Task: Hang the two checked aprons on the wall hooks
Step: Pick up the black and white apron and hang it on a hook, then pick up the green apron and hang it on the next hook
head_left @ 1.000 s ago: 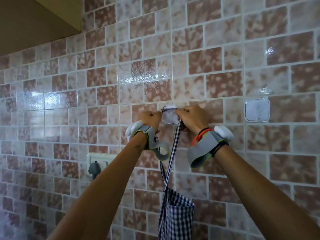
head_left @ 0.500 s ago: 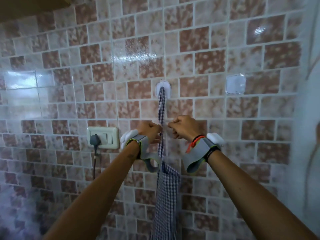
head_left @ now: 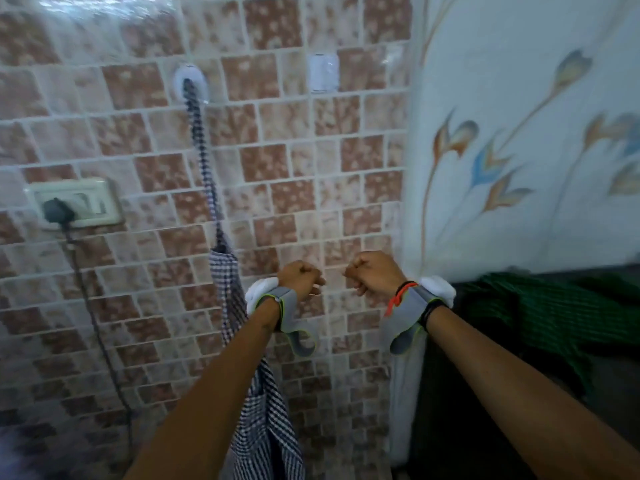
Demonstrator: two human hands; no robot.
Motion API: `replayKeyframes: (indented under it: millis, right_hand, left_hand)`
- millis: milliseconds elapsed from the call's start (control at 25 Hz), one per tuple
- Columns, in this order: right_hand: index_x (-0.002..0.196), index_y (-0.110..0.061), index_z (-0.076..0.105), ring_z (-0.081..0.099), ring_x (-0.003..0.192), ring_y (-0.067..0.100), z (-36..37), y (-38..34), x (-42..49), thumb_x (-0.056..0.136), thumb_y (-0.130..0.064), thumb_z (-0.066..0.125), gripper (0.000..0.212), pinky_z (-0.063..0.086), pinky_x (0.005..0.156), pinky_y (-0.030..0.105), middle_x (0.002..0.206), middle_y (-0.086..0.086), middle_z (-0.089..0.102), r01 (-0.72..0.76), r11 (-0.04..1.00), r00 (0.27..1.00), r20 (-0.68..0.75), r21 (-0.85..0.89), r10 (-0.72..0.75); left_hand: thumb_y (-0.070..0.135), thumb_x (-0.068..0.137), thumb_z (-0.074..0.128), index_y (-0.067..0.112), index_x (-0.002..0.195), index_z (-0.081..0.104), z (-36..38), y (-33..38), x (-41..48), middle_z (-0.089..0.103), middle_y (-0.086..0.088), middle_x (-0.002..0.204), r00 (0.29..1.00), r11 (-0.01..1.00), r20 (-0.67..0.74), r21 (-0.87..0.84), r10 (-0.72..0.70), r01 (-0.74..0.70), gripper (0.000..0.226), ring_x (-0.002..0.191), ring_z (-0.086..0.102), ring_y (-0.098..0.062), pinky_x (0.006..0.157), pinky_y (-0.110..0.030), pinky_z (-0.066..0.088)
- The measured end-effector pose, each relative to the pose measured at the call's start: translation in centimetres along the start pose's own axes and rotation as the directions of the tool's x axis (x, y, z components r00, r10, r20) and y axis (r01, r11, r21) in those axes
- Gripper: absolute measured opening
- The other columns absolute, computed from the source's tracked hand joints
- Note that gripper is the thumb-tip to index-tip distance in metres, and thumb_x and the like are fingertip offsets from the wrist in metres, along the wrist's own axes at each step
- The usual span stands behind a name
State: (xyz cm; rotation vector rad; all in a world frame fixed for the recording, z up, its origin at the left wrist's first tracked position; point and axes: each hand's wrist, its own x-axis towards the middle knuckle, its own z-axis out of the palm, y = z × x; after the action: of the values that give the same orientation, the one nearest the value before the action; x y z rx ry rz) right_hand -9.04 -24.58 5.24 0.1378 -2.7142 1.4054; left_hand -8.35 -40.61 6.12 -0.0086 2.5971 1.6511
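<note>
Your hands hung low before the tiled wall, the left hand (head_left: 300, 276) and the right hand (head_left: 374, 271) both curled into loose fists, holding nothing and touching nothing; a gap lay between them. The blue checked apron (head_left: 228, 292) hung from the left wall hook (head_left: 191, 83) by its neck strap, its long axis straight down, up and to the left of your left hand, whose forearm crossed in front of its lower cloth; that one looked done. The second wall hook (head_left: 323, 72) stood bare, high above both fists. A green checked cloth (head_left: 540, 317), probably the second apron, lay just right of your right hand, which was nearer; I judged it should reach rightward.
</note>
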Motion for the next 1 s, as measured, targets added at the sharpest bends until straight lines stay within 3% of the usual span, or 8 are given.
replayKeyframes:
  millis: [200,320,400,560,720,800,880,1000]
  right_hand:
    - [0.084,-0.011,0.056,0.067,0.066,0.013,-8.4,10.3,-4.6,0.084,-0.025,0.063,0.015,0.057,0.066,0.033,0.076,0.006,0.065,-0.225,0.974,0.955,-0.202,-0.017,0.218]
    - [0.104,-0.006,0.058,0.058,0.104,0.033,-14.0,15.8,-6.9,0.083,-0.027,0.064,0.030,0.049,0.088,0.042,0.108,0.015,0.061,-0.364,0.930,0.899,-0.284,-0.056,0.335]
    - [0.116,-0.004,0.056,0.054,0.112,0.035,-17.8,19.3,-8.2,0.085,-0.028,0.062,0.040,0.045,0.090,0.039,0.124,0.018,0.056,-0.448,0.879,0.865,-0.328,-0.161,0.381]
    - [0.131,-0.006,0.044,0.044,0.123,0.039,-23.0,25.4,-9.4,0.086,-0.032,0.061,0.055,0.039,0.104,0.048,0.143,0.021,0.037,-0.625,0.732,0.761,-0.423,-0.271,0.493]
    - [0.148,-0.012,0.012,0.022,0.141,0.039,-24.5,28.5,-9.1,0.081,-0.041,0.065,0.091,0.027,0.114,0.049,0.158,0.016,0.010,-0.597,0.719,0.801,-0.202,-0.355,0.564]
    - [0.150,-0.014,0.004,0.018,0.143,0.038,-23.8,29.3,-8.8,0.084,-0.042,0.060,0.090,0.022,0.117,0.048,0.160,0.014,0.006,-0.540,0.698,0.825,-0.133,-0.470,0.549]
    - [0.150,-0.015,0.001,0.016,0.142,0.042,-23.5,30.3,-8.0,0.086,-0.048,0.054,0.089,0.019,0.117,0.050,0.158,0.015,0.012,-0.537,0.634,0.815,-0.151,-0.556,0.559]
    - [0.147,-0.008,0.013,0.032,0.135,0.043,-23.3,30.4,-6.9,0.086,-0.050,0.051,0.083,0.030,0.112,0.051,0.150,0.022,0.030,-0.549,0.604,0.811,-0.196,-0.577,0.551]
  left_hand:
    - [0.018,0.093,0.048,0.004,0.105,0.060,11.1,0.9,-0.5,0.062,-0.016,0.126,0.938,0.980,0.342,0.197,-0.049,-0.020,0.022,0.089,0.059,-0.023,0.084,-0.036,0.050]
    - [0.020,0.092,0.050,0.009,0.093,0.062,17.7,2.4,-0.7,0.065,-0.015,0.114,0.908,0.974,0.417,0.217,-0.032,-0.066,0.017,0.087,0.060,-0.021,0.074,-0.032,0.051]
    - [0.020,0.093,0.049,0.004,0.106,0.063,21.9,3.3,-0.9,0.060,-0.011,0.106,0.869,0.967,0.494,0.235,-0.029,-0.101,0.024,0.077,0.057,-0.017,0.065,-0.026,0.047]
    - [0.036,0.091,0.051,0.001,0.117,0.059,30.1,3.7,-1.4,0.058,-0.012,0.111,0.764,0.932,0.625,0.351,-0.159,-0.093,0.044,0.095,0.055,-0.027,0.087,-0.033,0.048]
    - [0.047,0.089,0.050,-0.004,0.145,0.019,35.7,2.1,-1.3,0.035,-0.023,0.149,0.853,0.793,0.490,0.586,-0.182,-0.168,0.082,0.134,0.039,-0.037,0.082,-0.030,0.031]
    - [0.059,0.083,0.048,-0.001,0.148,0.008,36.1,0.8,-0.6,0.031,-0.020,0.152,0.883,0.732,0.448,0.648,-0.140,-0.212,0.097,0.135,0.039,-0.036,0.093,-0.034,0.040]
    - [0.063,0.081,0.048,0.005,0.145,0.024,36.0,-0.2,0.0,0.048,-0.016,0.139,0.877,0.753,0.461,0.623,-0.135,-0.212,0.090,0.122,0.051,-0.035,0.099,-0.038,0.047]
    - [0.042,0.091,0.047,0.003,0.132,0.041,35.4,-0.6,0.6,0.059,-0.020,0.108,0.888,0.828,0.437,0.545,-0.142,-0.135,0.057,0.104,0.059,-0.040,0.081,-0.041,0.049]
